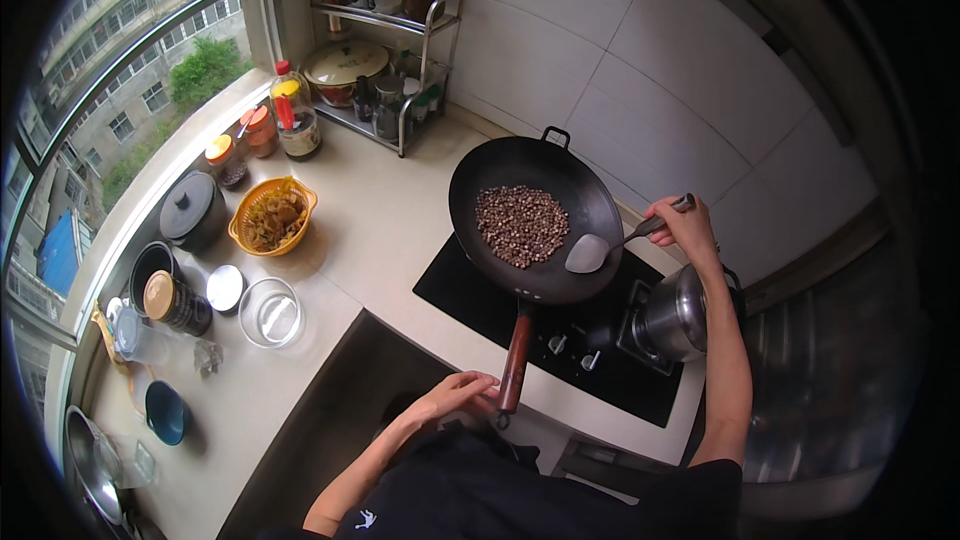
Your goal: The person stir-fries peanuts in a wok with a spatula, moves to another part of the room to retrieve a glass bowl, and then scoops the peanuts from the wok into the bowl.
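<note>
A black wok (540, 161) sits on the black glass gas hob (622, 367), its wooden handle (516, 360) pointing back towards me. Inside it, small roundish brown speckled nuts or beans (523, 226) form a single patch. My right hand (684, 229) is closed around the grip of a metal wok spatula (589, 253). The spatula's blade rests in the right part of the wok, beside the patch. At the end of the wooden handle is my left hand (466, 392), fingers loosely extended and not wrapped around it; whether the fingertips touch it I cannot tell.
Right of the wok stands a steel pot (673, 315). A yellow basket (307, 229) of dried food, a clear bowl (270, 313), a dark lidded pot (192, 210) and a blue bowl (165, 412) line the left counter. A metal rack (427, 60) occupies the back corner, beside a sauce bottle (298, 120).
</note>
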Demonstrator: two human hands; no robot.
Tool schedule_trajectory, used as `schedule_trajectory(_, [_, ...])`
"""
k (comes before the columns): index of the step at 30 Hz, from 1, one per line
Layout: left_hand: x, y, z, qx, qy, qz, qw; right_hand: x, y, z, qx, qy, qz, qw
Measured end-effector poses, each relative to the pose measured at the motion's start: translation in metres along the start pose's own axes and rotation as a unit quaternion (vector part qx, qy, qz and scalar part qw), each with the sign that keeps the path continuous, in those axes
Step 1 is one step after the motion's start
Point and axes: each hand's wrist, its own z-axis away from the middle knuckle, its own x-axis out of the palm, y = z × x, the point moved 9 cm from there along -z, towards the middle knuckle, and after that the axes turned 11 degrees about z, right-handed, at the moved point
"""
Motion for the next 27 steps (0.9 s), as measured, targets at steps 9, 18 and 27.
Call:
schedule_trajectory(9, [0.050, -0.002, -0.012, -0.061, -0.045, 0.079, 0.994, 0.073, 0.088, -0.044, -0.021, -0.011, -0.310, 0.951])
schedule_trajectory(18, [0.045, -0.003, -0.011, -0.068, -0.015, 0.063, 0.996, 0.033, 0.016, -0.008, -0.154, -0.045, -0.161, 0.974])
schedule_trajectory(27, [0.046, -0.003, -0.010, -0.061, -0.007, 0.066, 0.996, 0.015, 0.051, -0.029, 0.009, -0.149, -0.156, 0.976])
